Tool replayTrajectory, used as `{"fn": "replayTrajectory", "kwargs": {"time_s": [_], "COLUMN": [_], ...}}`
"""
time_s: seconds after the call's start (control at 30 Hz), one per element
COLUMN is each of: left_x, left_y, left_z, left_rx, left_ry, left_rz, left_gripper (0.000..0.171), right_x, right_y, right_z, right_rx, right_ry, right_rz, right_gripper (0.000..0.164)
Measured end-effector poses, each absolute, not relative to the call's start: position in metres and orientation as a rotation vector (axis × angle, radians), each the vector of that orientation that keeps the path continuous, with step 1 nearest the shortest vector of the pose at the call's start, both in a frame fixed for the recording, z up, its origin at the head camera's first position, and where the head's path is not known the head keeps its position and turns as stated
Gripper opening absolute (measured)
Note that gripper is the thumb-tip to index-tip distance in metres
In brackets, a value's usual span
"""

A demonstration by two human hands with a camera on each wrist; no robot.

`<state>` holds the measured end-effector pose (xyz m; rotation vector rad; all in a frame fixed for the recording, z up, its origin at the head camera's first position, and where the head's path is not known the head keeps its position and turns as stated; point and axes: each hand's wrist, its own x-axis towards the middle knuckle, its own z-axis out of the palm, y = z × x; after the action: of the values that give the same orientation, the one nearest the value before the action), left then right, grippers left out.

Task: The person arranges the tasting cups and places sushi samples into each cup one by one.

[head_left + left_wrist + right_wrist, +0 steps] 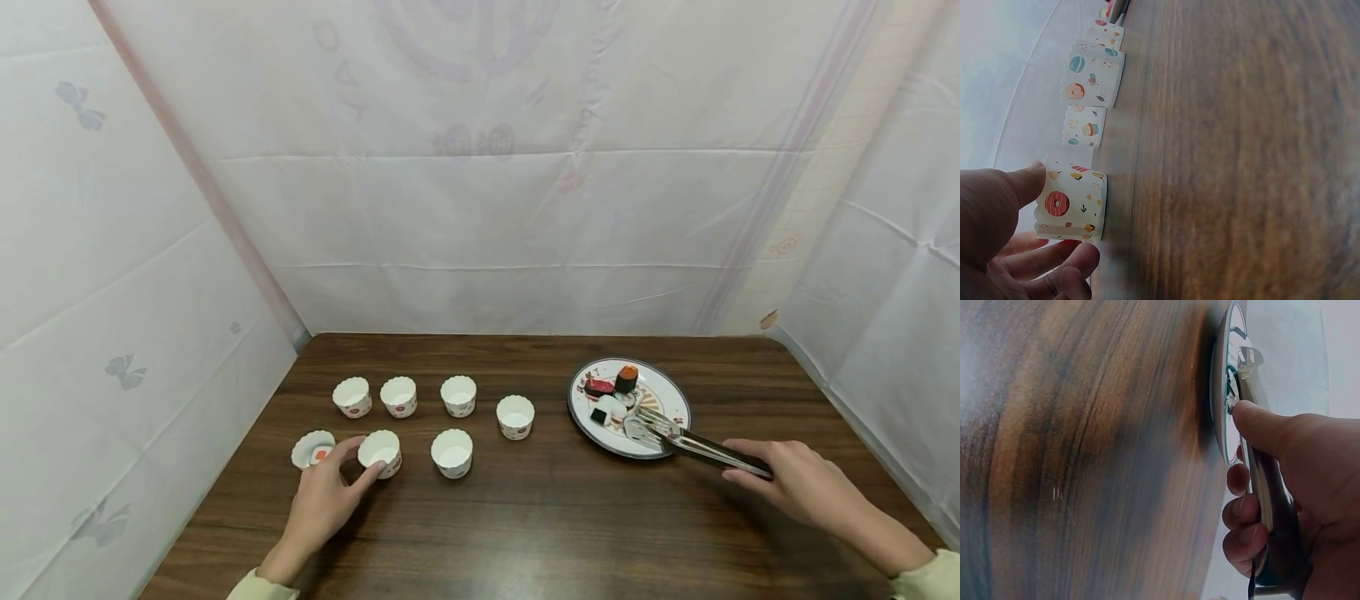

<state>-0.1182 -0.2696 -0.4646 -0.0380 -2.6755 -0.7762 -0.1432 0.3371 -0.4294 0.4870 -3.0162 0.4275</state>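
Note:
My left hand (322, 498) holds a white paper baking cup (379, 450), its thumb on one side and fingers round the other. In the left wrist view, a red doughnut print shows on that cup's wall (1072, 206). Left of it, partly behind the hand, a similar cup (302, 452) contains a small white piece with an orange top (321, 455). My right hand (806, 483) grips the dark handles of metal serving tongs (1266, 487). Their heads reach over a round plate (666, 390), among sushi pieces: an orange-topped roll (627, 380), a red-topped piece (598, 387) and a black-and-white rice ball (602, 415).
Behind the held cup stand three more cups in a row, the leftmost cup (352, 397) near the table's left side. Two others, a nearer cup (452, 454) and a cup (515, 417) towards the plate, stand rightward. Pale printed cloth (480, 217) encloses the wooden table (570, 517).

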Motion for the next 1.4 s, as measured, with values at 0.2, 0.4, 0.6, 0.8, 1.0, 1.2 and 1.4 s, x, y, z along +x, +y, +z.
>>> {"fn": "replayTrajectory", "kwargs": {"time_s": [0.2,0.4,0.6,0.8,1.0,1.2,1.4], "left_x": [-0.119,-0.118,-0.118,-0.118,-0.117,-0.116,-0.116], "left_y": [-0.270,-0.270,-0.270,-0.270,-0.269,-0.268,-0.268], "left_z": [-0.467,-0.466,-0.467,-0.469,-0.467,-0.465,-0.465], "left_rx": [-0.039,-0.044,-0.054,-0.070,-0.063,-0.044,-0.035], "left_ry": [-2.674,-2.667,-2.656,-2.631,-2.620,-2.640,-2.655], "left_rz": [-0.764,-0.766,-0.753,-0.757,-0.761,-0.771,-0.771], "left_gripper": [0.051,0.050,0.051,0.049,0.048,0.049,0.050], "right_x": [-0.142,-0.141,-0.143,-0.148,-0.155,-0.162,-0.170], "right_y": [0.339,0.340,0.337,0.329,0.314,0.294,0.272], "right_z": [-0.429,-0.422,-0.411,-0.400,-0.391,-0.383,-0.379], "right_rx": [0.487,0.500,0.544,0.628,0.707,0.740,0.800], "right_ry": [-2.985,-2.938,-2.906,-2.814,-2.764,-2.789,-2.785], "right_rz": [0.386,0.353,0.318,0.275,0.247,0.286,0.307], "right_gripper": [0.048,0.048,0.048,0.042,0.040,0.042,0.043]}}
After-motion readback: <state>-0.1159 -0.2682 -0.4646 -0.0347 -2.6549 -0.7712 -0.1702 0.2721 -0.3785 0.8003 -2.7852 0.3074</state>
